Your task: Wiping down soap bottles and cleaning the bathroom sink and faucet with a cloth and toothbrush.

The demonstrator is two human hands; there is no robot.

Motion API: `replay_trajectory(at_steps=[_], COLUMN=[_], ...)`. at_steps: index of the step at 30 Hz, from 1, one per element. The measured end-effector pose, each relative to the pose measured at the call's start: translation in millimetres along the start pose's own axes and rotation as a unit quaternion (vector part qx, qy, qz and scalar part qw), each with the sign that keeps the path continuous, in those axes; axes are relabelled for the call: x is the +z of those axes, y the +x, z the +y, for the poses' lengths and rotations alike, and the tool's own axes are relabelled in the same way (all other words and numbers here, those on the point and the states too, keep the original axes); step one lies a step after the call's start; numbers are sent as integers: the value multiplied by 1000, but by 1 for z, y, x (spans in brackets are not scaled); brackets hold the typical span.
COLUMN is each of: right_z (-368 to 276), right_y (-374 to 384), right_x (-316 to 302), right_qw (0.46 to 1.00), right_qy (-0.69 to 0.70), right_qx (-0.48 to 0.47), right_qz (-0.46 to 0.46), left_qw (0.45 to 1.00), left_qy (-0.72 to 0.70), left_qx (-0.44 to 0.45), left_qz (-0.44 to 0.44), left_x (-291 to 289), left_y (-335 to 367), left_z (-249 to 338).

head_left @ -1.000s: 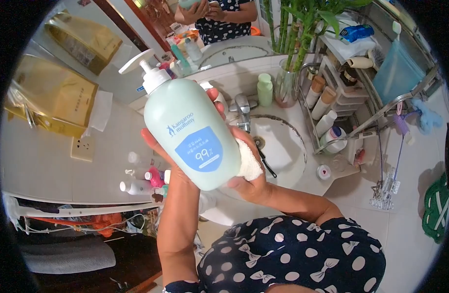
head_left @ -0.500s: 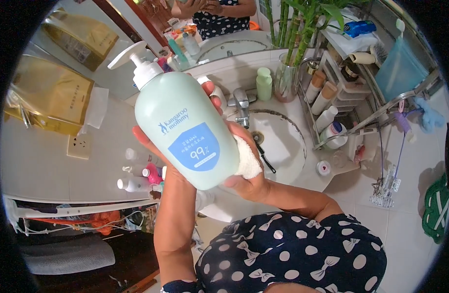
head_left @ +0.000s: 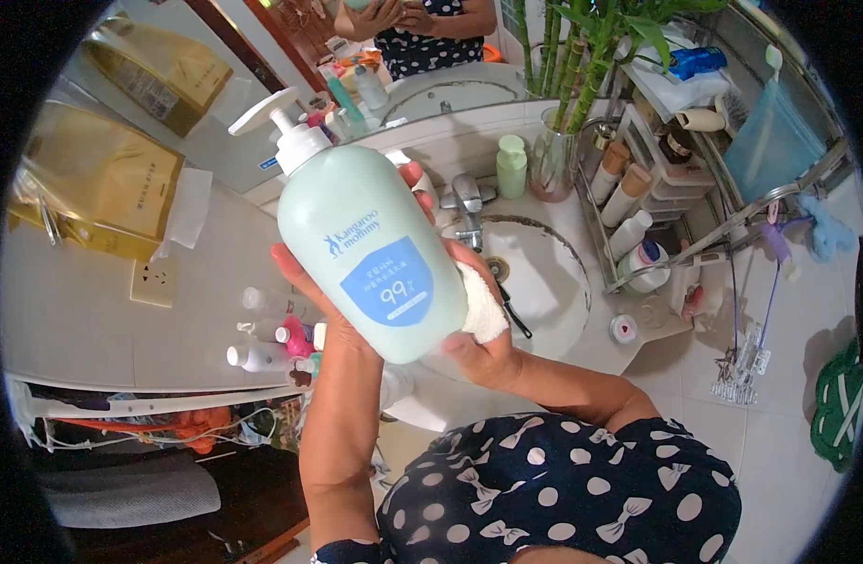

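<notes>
A large pale green pump bottle [head_left: 380, 230] with a white pump head and a blue shield on its label is held up in front of me, tilted to the left. My left hand [head_left: 309, 282] wraps round it from behind; its thumb shows on the left side and red-looking fingertips on the right. My right hand [head_left: 492, 357] presses a folded white cloth [head_left: 483, 305] against the bottle's lower right side. Most of the left palm and the bottle's back are hidden.
Beyond the hands lie a white sink [head_left: 549, 282] and a metal faucet [head_left: 467, 202]. A small green bottle [head_left: 511, 169] and a glass vase [head_left: 552, 169] with bamboo stand behind it. A rack [head_left: 610, 211] of bottles is at the right, more bottles [head_left: 257, 355] at the left.
The bottle has shifted slightly to the right and sits a little more upright. Both hands keep their hold on it and the cloth.
</notes>
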State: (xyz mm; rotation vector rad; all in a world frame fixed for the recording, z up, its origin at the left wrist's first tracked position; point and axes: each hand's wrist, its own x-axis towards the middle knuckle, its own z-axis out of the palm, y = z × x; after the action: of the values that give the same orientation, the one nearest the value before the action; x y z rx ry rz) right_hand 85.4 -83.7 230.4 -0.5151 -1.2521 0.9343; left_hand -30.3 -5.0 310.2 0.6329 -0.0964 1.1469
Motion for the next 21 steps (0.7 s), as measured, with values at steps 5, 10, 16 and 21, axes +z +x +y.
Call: replay_trajectory(at_steps=[5,10,16,21], right_z=[-4,-7,-10,-13], right_y=[2,1,1,2], right_x=[0,1,0,2], right_qw=[999,999,999,999], right_qy=[-29,-24,-21,-2], right_qx=[-17,-21,-28,-36], right_qz=[-12,-11,-6,-1], left_qw=[1000,1000,999,998], left_qy=[4,-16,-22,4], left_qx=[4,-11,-11,-21], left_qz=[2,-20,-32,-56], left_x=[0,5,7,7], left_y=[0,1,1,0], left_z=[2,2,1,4])
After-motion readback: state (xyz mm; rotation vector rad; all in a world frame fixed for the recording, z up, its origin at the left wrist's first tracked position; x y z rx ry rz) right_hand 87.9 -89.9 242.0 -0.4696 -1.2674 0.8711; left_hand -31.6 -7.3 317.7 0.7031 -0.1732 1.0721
